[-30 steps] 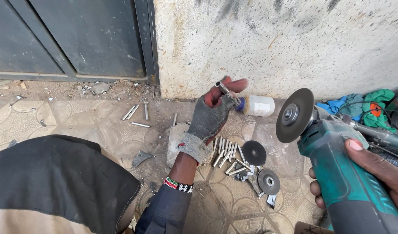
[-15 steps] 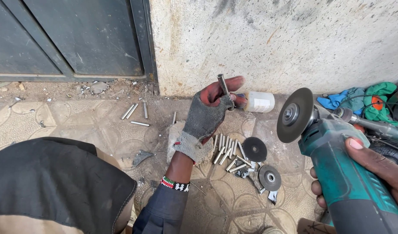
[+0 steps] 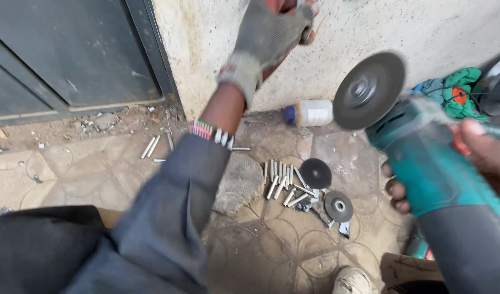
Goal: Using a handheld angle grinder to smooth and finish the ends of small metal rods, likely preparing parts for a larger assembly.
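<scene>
Fingers (image 3: 481, 142) of the right hand (image 3: 478, 163) wrapped tight round the teal angle grinder (image 3: 424, 158) at three o'clock, while the gloved left hand (image 3: 272, 32), twelve o'clock, pinched something too blurred to identify.

The left hand (image 3: 272, 30) is motion-blurred, fingertips cut by the top edge, its held thing unreadable.
</scene>
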